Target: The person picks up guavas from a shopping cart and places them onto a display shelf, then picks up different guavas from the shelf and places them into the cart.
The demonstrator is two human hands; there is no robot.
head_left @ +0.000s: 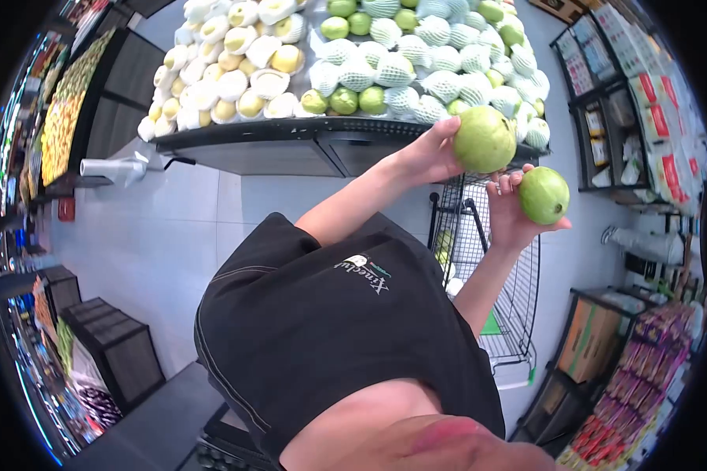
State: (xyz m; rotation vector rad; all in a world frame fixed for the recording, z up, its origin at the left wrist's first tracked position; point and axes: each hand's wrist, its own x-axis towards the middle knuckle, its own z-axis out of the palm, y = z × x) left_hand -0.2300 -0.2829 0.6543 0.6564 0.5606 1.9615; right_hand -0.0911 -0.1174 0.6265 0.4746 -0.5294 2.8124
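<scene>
My left hand (434, 151) grips a large green guava (485, 140), its thumb on the near upper side and the other fingers mostly hidden behind the fruit. Just below and to the right, my right hand (508, 206) holds a second, slightly smaller guava (543, 195). That guava's dark blossom end shows. The two guavas are close together but apart, raised in front of the display. Behind them lie many green guavas in foam nets (444, 59), with a few bare guavas (344, 100) along the front edge.
Pale yellow fruits in white foam (232, 82) fill the display's left half. A wire shopping cart (518, 290) with some items stands below my hands. A plastic bag roll (114, 168) sticks out at left. Stocked shelves (605, 102) line the right; dark crates (114, 345) stand lower left.
</scene>
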